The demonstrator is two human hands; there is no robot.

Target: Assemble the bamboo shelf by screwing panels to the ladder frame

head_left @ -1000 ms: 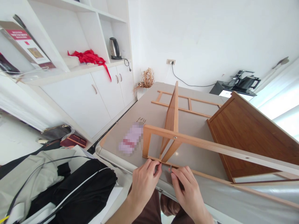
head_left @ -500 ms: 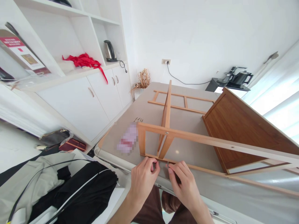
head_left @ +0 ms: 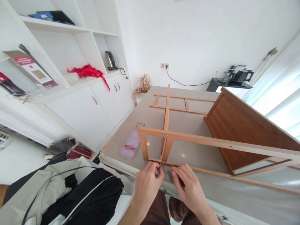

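A light-brown wooden frame (head_left: 197, 138) lies on its side on the table, with a wooden crosspiece (head_left: 167, 115) running back from it. My left hand (head_left: 150, 178) is at the near lower rail (head_left: 201, 170), thumb and fingertips closed on a small screw (head_left: 160, 164) by the crosspiece's end. Just to its right, my right hand (head_left: 187, 181) pinches a thin grey metal piece (head_left: 171, 167), whose kind is too small to make out. A dark wooden panel (head_left: 248, 128) stands tilted against the frame's right part.
Several small screws (head_left: 140, 124) lie beside a blurred pinkish packet (head_left: 131, 145) on the grey table (head_left: 131, 122). Farther back rests a ladder-like wooden frame (head_left: 186, 103). Clothes (head_left: 93, 187) and cables are piled at the left. White shelves (head_left: 53, 26) hold a kettle (head_left: 110, 60).
The head view has tilted slightly up and left, so the scene sits lower and a bit further right. My left fingertips now show a small screw at the rail; my right hand keeps its pinch.
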